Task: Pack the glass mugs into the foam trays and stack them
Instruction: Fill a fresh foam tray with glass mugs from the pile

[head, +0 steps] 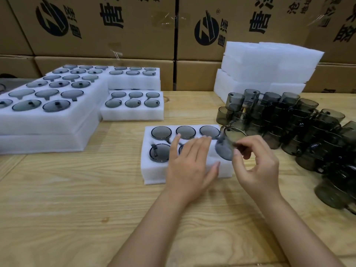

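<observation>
In the head view, one white foam tray (pixel 152 176) with six pockets is seen at the middle of a wooden table (pixel 77 209). Three seated mugs (pixel 161 132) are counted in its far row and one at the near left; a fifth rim is partly hidden under the left hand (pixel 189 162), which is laid flat on the tray with its fingers straight. A tilted glass mug (pixel 224 149) is pinched by the curled fingers and thumb of the right hand (pixel 256 166) at the near right pocket. A crowd of loose mugs (pixel 285 120) is stood to the right, too overlapped to be counted. Blank foam slabs (pixel 269 68) are piled behind them in about three layers. Filled trays (pixel 48 120) are stacked at the left, with six mugs shown in each of the two smaller ones. Cardboard boxes (pixel 115 45) are walled up behind; two round black logos (pixel 52 20) and black Chinese characters, turned sideways, are printed on them, with an ® mark by one logo.
</observation>
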Action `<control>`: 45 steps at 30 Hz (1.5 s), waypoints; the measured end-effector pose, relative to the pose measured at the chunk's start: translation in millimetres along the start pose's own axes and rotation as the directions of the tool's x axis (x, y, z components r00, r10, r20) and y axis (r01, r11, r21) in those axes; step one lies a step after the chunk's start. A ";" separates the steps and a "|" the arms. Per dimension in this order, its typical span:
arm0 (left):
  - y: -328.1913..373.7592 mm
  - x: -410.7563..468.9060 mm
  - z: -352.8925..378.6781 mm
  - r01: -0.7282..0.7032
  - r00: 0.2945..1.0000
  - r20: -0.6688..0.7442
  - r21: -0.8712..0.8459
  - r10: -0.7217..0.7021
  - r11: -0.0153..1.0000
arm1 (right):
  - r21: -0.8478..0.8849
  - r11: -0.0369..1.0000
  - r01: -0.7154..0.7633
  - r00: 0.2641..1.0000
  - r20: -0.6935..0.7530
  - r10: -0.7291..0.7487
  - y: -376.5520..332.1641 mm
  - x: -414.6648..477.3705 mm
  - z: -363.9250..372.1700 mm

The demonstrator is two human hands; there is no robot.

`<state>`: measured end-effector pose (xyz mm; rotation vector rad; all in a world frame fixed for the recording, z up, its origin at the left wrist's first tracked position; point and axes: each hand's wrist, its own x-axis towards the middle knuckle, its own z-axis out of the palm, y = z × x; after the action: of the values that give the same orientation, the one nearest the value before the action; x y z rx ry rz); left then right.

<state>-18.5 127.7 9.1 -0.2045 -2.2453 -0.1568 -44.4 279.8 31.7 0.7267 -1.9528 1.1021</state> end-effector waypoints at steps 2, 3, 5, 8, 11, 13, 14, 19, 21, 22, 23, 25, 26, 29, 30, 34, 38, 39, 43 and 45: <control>7.4 0.4 -0.7 0.029 0.998 0.053 -0.087 -0.024 0.996 | 0.039 0.998 0.052 0.998 0.024 -0.052 -5.1 -1.3 4.3; 9.6 1.2 -0.7 0.063 0.996 0.067 -0.130 -0.054 0.990 | 0.051 0.997 0.062 0.998 0.030 -0.064 -7.1 -2.4 6.4; 10.8 2.7 -0.1 0.118 0.992 0.057 -0.215 -0.108 0.970 | 0.066 0.996 0.054 0.998 0.036 -0.056 -9.0 -4.8 9.6; 11.9 3.3 3.2 0.168 0.985 0.012 -0.241 -0.170 0.956 | 0.044 0.999 -0.024 0.999 0.035 0.023 -8.3 -6.2 12.7; 12.1 1.9 7.0 0.163 0.986 -0.002 -0.217 -0.167 0.963 | 0.066 0.980 -0.185 0.980 0.082 0.180 -6.6 -3.9 14.9; 11.8 1.6 7.3 0.151 0.988 0.009 -0.182 -0.152 0.972 | 0.126 0.953 -0.277 0.957 0.120 0.263 -4.0 -2.7 15.1; 11.5 1.6 7.7 0.148 0.989 0.012 -0.168 -0.148 0.975 | 0.155 0.938 -0.311 0.947 0.126 0.294 -1.9 -1.3 14.7; 12.5 0.3 8.2 0.172 0.984 0.063 -0.087 -0.167 0.981 | 0.171 0.914 -0.368 0.925 0.170 0.340 4.6 3.2 13.1; 13.8 0.9 7.3 0.205 0.976 0.086 -0.045 -0.200 0.978 | 0.105 0.936 -0.335 0.930 0.197 0.311 6.9 6.1 14.4; 14.6 0.9 6.6 0.223 0.972 0.090 -0.046 -0.218 0.974 | 0.082 0.940 -0.332 0.928 0.209 0.309 7.9 8.6 14.8; 15.3 1.0 5.9 0.238 0.968 0.094 -0.058 -0.232 0.970 | 0.080 0.936 -0.342 0.920 0.228 0.317 8.5 11.4 14.9; 15.9 1.1 4.4 0.254 0.964 0.101 -0.087 -0.245 0.963 | 0.096 0.924 -0.370 0.899 0.289 0.330 10.7 15.2 13.8; 16.3 1.0 3.7 0.258 0.963 0.102 -0.098 -0.248 0.961 | 0.090 0.921 -0.379 0.885 0.324 0.333 11.7 15.9 13.1; 17.3 1.9 1.5 0.266 0.961 0.109 -0.092 -0.256 0.960 | 0.014 0.930 -0.368 0.859 0.388 0.334 13.3 15.7 13.4; 17.7 2.1 1.0 0.261 0.962 0.107 -0.084 -0.251 0.962 | -0.014 0.937 -0.349 0.862 0.388 0.327 13.1 15.7 13.6; 17.6 2.0 0.8 0.240 0.968 0.095 -0.091 -0.231 0.967 | -0.106 0.952 -0.288 0.867 0.393 0.306 11.4 18.2 15.9; 16.3 0.4 2.2 0.238 0.969 0.097 -0.115 -0.227 0.964 | -0.178 0.944 -0.279 0.858 0.395 0.328 12.9 18.1 20.0; 16.3 0.1 1.7 0.237 0.969 0.099 -0.125 -0.225 0.963 | -0.188 0.942 -0.278 0.852 0.405 0.332 13.2 18.0 20.7; 17.1 3.5 -4.5 0.279 0.955 0.161 -0.200 -0.249 0.939 | -0.199 0.944 -0.263 0.825 0.462 0.327 15.0 17.5 19.8; 18.5 12.3 -8.6 0.384 0.917 0.221 -0.263 -0.333 0.885 | -0.161 0.935 -0.315 0.807 0.473 0.353 16.8 20.3 17.4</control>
<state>-15.9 145.4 24.8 0.0451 -2.4028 -0.7114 -74.2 270.2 35.3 0.6864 -2.6321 1.1102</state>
